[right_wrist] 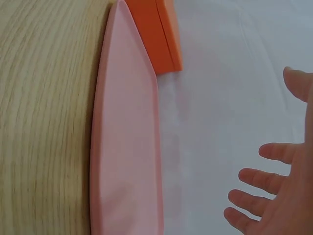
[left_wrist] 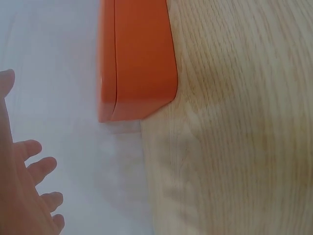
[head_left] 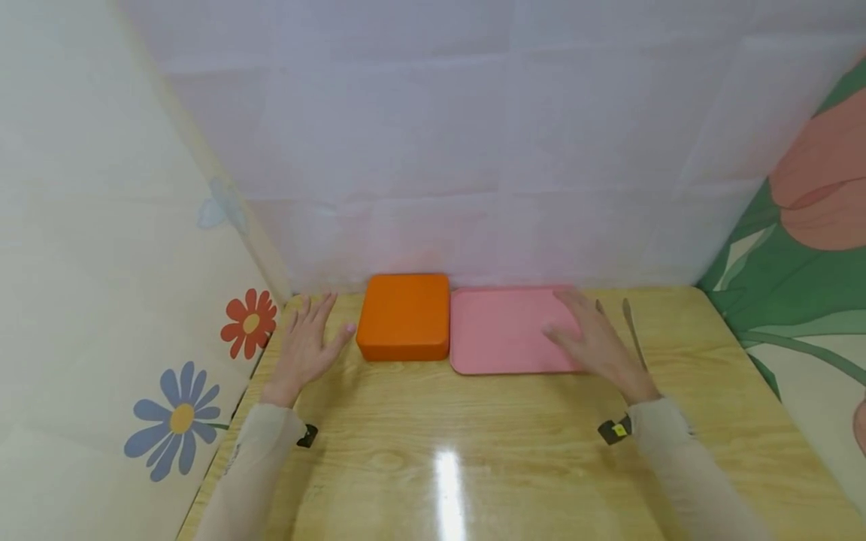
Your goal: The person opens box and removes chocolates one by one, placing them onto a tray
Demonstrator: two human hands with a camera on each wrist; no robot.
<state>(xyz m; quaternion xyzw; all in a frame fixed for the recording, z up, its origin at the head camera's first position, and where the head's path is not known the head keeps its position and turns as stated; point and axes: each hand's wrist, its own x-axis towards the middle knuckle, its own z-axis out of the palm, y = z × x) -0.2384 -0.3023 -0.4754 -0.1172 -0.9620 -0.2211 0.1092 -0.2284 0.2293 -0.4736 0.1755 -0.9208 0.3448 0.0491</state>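
An orange lidded box [head_left: 404, 312] sits near the back edge of the table, its lid seam showing in the left wrist view. Directly to its right lies a shallow pink tray [head_left: 504, 330] with a low rim. My left hand [head_left: 307, 346] hovers just left of the box, fingers spread and holding nothing. Over the right end of the tray is my right hand [head_left: 591, 338], fingers apart and its palm bare in the right wrist view. Two slim metal utensils, one of them a long-handled piece [head_left: 634, 330], lie right of the tray, partly hidden by the right hand.
The wood-grain table [head_left: 379, 443] meets a white cloth backdrop [head_left: 419, 150] just behind the box and tray. A flower-printed panel [head_left: 88, 300] borders the left side, and a green leafy panel [head_left: 805, 263] borders the right.
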